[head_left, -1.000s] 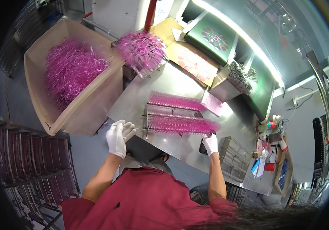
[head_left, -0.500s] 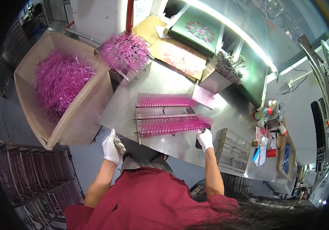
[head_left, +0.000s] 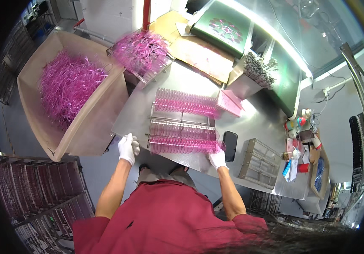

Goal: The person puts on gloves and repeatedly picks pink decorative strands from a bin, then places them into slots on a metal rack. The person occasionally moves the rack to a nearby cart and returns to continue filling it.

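Observation:
A metal rack (head_left: 181, 123) lies on the steel table (head_left: 254, 118), with two rows of pink plastic pieces (head_left: 184, 144) standing in it. My left hand (head_left: 127, 147), in a white glove, rests at the table's near edge just left of the rack and holds nothing that I can see. My right hand (head_left: 218, 159), also gloved, touches the near right corner of the rack, under the end of the front pink row.
A big cardboard box of loose pink pieces (head_left: 65, 91) stands at the left. A tray heaped with pink pieces (head_left: 141, 51) sits behind the rack. A black phone (head_left: 230, 145), an empty wire rack (head_left: 259, 163) and a bin of grey rods (head_left: 254, 72) lie to the right.
My view has shifted, so the table sits lower and closer. Both hands have stayed at the table's near edge by the rack, the left one drifting slightly toward it.

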Demonstrator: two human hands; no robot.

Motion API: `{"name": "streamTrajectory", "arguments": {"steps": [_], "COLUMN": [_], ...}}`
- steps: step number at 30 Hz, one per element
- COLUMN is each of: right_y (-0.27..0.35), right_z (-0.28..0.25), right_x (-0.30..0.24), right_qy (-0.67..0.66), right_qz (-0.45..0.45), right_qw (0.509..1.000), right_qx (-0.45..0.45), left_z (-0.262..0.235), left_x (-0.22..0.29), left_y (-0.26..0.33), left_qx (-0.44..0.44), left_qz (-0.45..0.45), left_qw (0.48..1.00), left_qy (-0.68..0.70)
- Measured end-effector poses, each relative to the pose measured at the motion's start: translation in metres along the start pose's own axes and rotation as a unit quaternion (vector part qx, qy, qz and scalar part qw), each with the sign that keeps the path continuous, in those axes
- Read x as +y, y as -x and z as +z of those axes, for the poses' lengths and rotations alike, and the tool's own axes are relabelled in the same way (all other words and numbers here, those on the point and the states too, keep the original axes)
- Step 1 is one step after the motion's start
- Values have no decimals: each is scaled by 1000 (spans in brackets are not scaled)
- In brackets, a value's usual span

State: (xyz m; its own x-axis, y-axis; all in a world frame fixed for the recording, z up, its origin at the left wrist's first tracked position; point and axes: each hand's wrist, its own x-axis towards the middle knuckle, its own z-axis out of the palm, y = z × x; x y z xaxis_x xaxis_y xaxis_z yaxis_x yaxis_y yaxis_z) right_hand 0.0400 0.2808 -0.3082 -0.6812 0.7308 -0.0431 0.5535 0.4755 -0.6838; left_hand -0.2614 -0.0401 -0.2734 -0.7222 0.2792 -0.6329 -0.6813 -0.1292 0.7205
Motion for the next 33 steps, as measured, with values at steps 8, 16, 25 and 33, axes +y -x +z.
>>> {"name": "streamTrajectory", "arguments": {"steps": [8, 16, 25, 33], "right_y": [-1, -45, -41, -43], "right_z": [-71, -50, -36, -79], "right_x": [-50, -198, -153, -117], "right_qy": [34, 251, 234, 218], "right_qz": [-30, -318, -342, -274], "right_qw": [989, 899, 885, 911], "right_qx": [-138, -165, -214, -219], "left_z": [-4, -2, 27, 15], "left_x": [-2, 6, 3, 2], "left_y": [-23, -18, 16, 2], "left_qx": [13, 27, -8, -80], "left_qz": [2, 2, -90, 22], "left_qw": [1000, 999, 992, 968], "left_qy": [-25, -48, -83, -236]}}
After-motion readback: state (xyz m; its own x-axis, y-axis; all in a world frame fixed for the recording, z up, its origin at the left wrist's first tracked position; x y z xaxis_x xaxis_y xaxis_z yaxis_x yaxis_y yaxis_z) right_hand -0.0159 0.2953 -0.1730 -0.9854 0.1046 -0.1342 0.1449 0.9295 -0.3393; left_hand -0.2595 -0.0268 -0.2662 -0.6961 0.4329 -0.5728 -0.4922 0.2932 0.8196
